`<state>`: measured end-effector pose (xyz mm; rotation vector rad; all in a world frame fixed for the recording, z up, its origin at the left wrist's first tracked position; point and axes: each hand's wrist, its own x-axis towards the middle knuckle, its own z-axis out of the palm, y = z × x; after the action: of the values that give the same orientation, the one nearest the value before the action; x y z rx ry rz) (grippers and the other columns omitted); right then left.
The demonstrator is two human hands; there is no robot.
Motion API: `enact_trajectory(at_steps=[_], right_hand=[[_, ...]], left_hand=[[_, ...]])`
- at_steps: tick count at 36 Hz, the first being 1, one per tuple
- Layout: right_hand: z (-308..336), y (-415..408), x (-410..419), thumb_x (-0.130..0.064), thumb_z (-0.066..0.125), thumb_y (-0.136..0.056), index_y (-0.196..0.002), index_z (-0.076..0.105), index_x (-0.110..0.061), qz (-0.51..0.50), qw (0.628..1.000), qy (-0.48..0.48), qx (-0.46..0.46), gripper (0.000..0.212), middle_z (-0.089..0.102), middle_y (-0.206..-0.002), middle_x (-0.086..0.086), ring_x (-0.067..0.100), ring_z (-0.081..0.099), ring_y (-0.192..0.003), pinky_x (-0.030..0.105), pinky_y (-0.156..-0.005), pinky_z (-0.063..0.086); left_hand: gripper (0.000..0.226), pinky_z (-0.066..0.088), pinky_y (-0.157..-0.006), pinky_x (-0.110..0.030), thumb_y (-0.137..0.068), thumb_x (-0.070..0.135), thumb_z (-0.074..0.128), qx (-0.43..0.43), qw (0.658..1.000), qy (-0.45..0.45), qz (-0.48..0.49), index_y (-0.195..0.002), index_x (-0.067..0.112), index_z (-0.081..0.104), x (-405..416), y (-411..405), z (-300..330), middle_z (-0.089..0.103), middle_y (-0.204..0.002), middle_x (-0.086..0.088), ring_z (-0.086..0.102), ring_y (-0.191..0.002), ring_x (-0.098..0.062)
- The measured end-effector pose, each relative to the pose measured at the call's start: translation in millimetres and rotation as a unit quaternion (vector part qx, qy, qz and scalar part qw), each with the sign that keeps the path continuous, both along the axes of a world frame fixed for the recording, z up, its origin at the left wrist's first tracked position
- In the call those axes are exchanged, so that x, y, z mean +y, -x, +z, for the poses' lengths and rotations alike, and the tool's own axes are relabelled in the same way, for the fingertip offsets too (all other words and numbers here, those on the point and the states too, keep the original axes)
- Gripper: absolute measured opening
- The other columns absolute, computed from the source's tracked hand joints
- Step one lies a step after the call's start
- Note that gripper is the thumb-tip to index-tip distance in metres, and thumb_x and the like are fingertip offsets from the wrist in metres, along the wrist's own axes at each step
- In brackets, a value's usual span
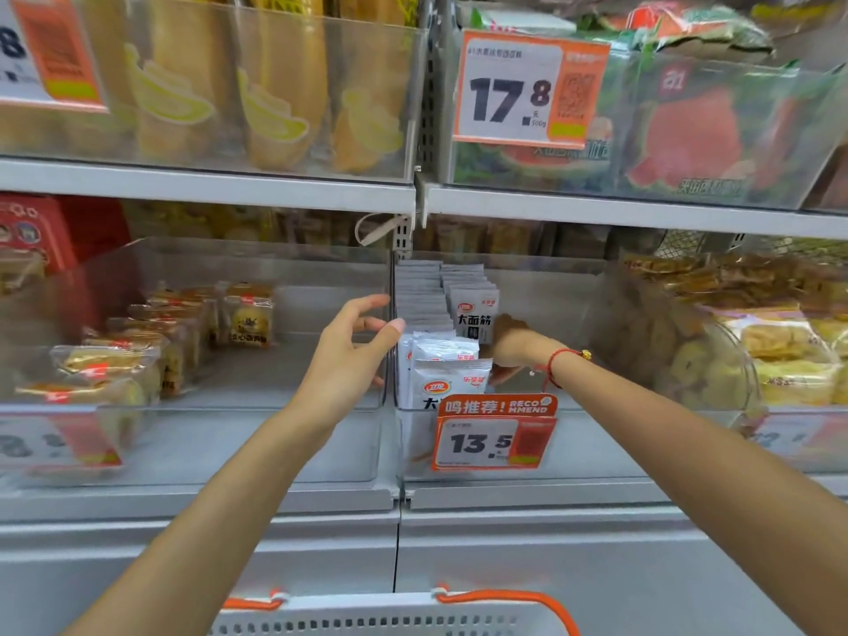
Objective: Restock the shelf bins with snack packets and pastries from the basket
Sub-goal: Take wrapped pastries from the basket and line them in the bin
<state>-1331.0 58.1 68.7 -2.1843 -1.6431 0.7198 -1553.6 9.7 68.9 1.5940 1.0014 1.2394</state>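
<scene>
Head view: my right hand [507, 355] is pinching a white snack packet [452, 381] in the clear bin [573, 442], while my left hand [353, 355] is hovering open beside the row. Leaning front packets are likely tipping over if I am pushing too hard.

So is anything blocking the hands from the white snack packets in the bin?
Nothing visible does. The left hand is open right beside the white snack packets, and the right hand already reaches into the clear bin behind them. Its fingers are hidden.

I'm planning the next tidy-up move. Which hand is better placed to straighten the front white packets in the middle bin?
Probably the right hand: it is already inside the bin, fingers at the white packets. The left hand is open at the bin's divider wall, outside the packets.
</scene>
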Motion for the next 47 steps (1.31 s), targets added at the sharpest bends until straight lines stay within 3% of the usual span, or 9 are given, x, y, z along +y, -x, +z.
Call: enact_trajectory(at_steps=[6, 9, 15, 18, 25, 31, 36, 39, 47], right_hand=[[-3, 6, 6, -0.011, 0.062, -0.093, -0.105, 0.051, -0.009, 0.030, 0.999, 0.001, -0.020, 0.017, 0.063, -0.109, 0.013, 0.016, 0.064, -0.066, 0.018, -0.045, 0.052], [-1, 6, 3, -0.015, 0.061, -0.094, -0.090, 0.054, -0.011, 0.034, 0.999, 0.018, 0.016, 0.009, 0.063, -0.099, 0.011, 0.016, 0.065, -0.067, 0.017, -0.045, 0.051], [6, -4, -9, -0.021, 0.056, -0.097, -0.118, 0.059, -0.005, 0.044, 0.989, 0.083, 0.110, 0.027, 0.064, -0.118, 0.013, 0.025, 0.066, -0.096, 0.022, -0.069, 0.056], [9, -8, -15, -0.023, 0.059, -0.096, -0.108, 0.063, -0.009, 0.041, 0.990, 0.074, 0.114, 0.020, 0.067, -0.114, 0.011, 0.026, 0.067, -0.099, 0.025, -0.074, 0.057], [11, -15, -41, -0.026, 0.057, -0.096, -0.122, 0.051, -0.010, 0.042, 0.991, 0.037, 0.120, 0.032, 0.064, -0.121, 0.009, 0.021, 0.064, -0.097, 0.033, -0.088, 0.054], [15, -20, -68, -0.017, 0.055, -0.097, -0.138, 0.041, -0.006, 0.011, 0.990, -0.120, 0.074, 0.045, 0.056, -0.129, 0.012, 0.018, 0.063, -0.092, 0.018, -0.066, 0.052], [31, -9, -114, -0.021, 0.058, -0.094, -0.114, 0.058, -0.015, 0.000, 0.950, -0.303, 0.078, 0.021, 0.065, -0.102, 0.003, 0.006, 0.062, -0.073, 0.011, -0.057, 0.045], [37, 8, -149, -0.020, 0.063, -0.092, -0.099, 0.059, -0.017, 0.023, 0.924, -0.363, 0.118, 0.009, 0.063, -0.085, -0.006, 0.007, 0.060, -0.072, 0.009, -0.054, 0.045], [-10, 43, -196, -0.016, 0.067, -0.088, -0.085, 0.063, -0.022, 0.155, 0.949, -0.229, 0.153, 0.008, 0.065, -0.068, 0.005, 0.011, 0.059, -0.057, 0.021, -0.058, 0.050]], left_hand=[[0.035, 0.044, -0.051, -0.006, -0.097, 0.031, 0.053, 0.009, 1.000, -0.007, 0.011, -0.131, 0.032, 0.048, 0, -1, -1, 0.055, -0.107, 0.009, 0.055, -0.088, -0.004], [0.035, 0.044, -0.051, -0.006, -0.097, 0.032, 0.053, 0.016, 1.000, -0.009, 0.017, -0.132, 0.031, 0.047, 1, -2, -2, 0.054, -0.105, 0.012, 0.054, -0.087, -0.002], [0.035, 0.045, -0.051, -0.007, -0.097, 0.031, 0.054, 0.022, 0.999, -0.007, 0.022, -0.131, 0.027, 0.048, 0, -2, -2, 0.053, -0.102, 0.012, 0.054, -0.086, -0.003], [0.034, 0.047, -0.052, -0.009, -0.097, 0.031, 0.054, 0.032, 0.999, -0.010, 0.029, -0.130, 0.027, 0.048, -2, -3, -2, 0.052, -0.102, 0.013, 0.055, -0.085, -0.003], [0.024, 0.054, -0.085, -0.046, -0.094, 0.039, 0.057, 0.058, 0.995, -0.037, 0.071, -0.118, 0.035, 0.053, -7, -4, -3, 0.056, -0.097, 0.016, 0.058, -0.089, -0.008], [0.019, 0.054, -0.079, -0.051, -0.092, 0.036, 0.062, 0.052, 0.989, -0.079, 0.111, -0.109, 0.034, 0.055, -22, -4, 1, 0.059, -0.089, 0.012, 0.060, -0.082, -0.014], [0.022, 0.049, -0.070, -0.033, -0.090, 0.041, 0.062, 0.085, 0.980, -0.113, 0.138, -0.109, 0.036, 0.053, -49, 0, 4, 0.056, -0.086, 0.012, 0.053, -0.068, -0.002], [0.014, 0.051, -0.072, -0.036, -0.089, 0.038, 0.063, 0.085, 0.984, -0.115, 0.109, -0.102, 0.037, 0.056, -71, 4, 2, 0.059, -0.081, 0.014, 0.056, -0.069, -0.005], [0.018, 0.055, -0.074, -0.040, -0.076, 0.055, 0.056, 0.109, 0.993, -0.012, 0.036, -0.083, 0.040, 0.065, -109, 20, -44, 0.066, -0.081, 0.027, 0.065, -0.079, -0.011]])
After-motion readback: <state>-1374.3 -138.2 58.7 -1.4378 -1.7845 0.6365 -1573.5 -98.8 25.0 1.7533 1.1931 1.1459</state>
